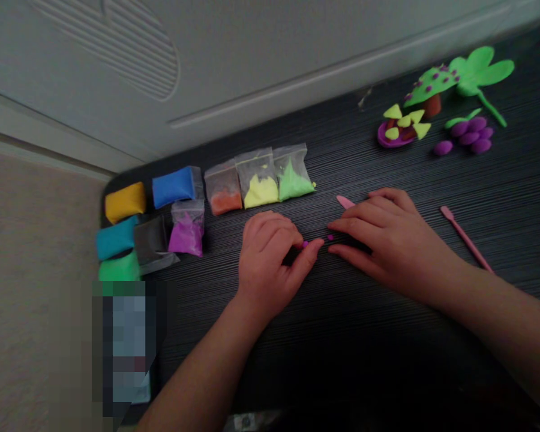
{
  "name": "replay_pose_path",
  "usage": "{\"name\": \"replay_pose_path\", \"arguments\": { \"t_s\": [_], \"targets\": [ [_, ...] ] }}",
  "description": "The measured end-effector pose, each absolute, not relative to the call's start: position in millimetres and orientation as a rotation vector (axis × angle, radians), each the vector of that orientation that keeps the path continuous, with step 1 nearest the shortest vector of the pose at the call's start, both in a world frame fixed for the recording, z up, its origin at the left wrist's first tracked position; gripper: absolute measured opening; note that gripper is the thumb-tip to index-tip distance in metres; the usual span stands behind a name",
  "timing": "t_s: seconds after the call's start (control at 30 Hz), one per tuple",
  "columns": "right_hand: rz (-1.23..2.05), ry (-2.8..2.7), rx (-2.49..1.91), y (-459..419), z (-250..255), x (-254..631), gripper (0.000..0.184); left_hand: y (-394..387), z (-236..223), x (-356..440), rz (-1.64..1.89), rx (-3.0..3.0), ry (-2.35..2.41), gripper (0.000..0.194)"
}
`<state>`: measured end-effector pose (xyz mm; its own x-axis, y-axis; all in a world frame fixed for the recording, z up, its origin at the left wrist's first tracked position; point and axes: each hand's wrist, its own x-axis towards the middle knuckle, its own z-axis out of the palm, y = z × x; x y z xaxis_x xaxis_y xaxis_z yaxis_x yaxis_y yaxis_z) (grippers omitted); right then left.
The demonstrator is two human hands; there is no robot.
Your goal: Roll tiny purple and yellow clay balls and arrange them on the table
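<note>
My left hand (272, 261) pinches a small purple clay bit (305, 245) between thumb and curled forefinger. Another tiny purple clay bit (330, 237) lies on the dark table, just off the fingertips of my right hand (382, 237). That hand is open, its thumb and forefinger apart on either side of the bit. A pink modelling tool (345, 202) shows its pointed end beyond the right fingers; the rest of it is hidden. Farther right lies a thin pink tool (465, 239), partly behind my right forearm.
Bags of orange (225, 195), yellow (261, 189), green (293, 182) and purple clay (186, 231) lie left, near several wrapped blocks. At the back right are a clay mushroom (432, 87), a green flower (479, 72), a purple dish (387, 141) and clay grapes (470, 135).
</note>
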<state>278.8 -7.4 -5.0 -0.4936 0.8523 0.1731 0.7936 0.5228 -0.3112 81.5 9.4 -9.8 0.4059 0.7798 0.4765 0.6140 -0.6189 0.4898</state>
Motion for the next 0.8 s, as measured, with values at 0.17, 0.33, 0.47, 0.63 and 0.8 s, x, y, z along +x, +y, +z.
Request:
{"name": "replay_pose_path", "arguments": {
  "t_s": [0.17,0.33,0.47,0.63,0.8],
  "targets": [
    [0.287,-2.458,-1.377,-7.2,-4.1,278.5,0.027,8.9,-10.1,82.0,1.008,2.438,1.260,0.014],
    [0.286,-2.454,-1.366,-7.1,-3.4,278.4,0.027,8.4,-11.4,80.9,0.991,2.476,1.257,0.019],
    [0.296,-2.455,-1.369,-7.1,-3.6,278.9,0.027,7.8,-11.3,80.0,0.949,2.486,1.260,0.024],
    [0.318,-2.451,-1.365,-6.9,-3.1,278.6,0.027,7.5,-10.2,79.4,0.913,2.470,1.261,0.029],
    [0.326,-2.450,-1.367,-7.1,-1.9,278.0,0.028,8.2,-10.8,79.8,0.905,2.463,1.278,0.016]
  ]
}}
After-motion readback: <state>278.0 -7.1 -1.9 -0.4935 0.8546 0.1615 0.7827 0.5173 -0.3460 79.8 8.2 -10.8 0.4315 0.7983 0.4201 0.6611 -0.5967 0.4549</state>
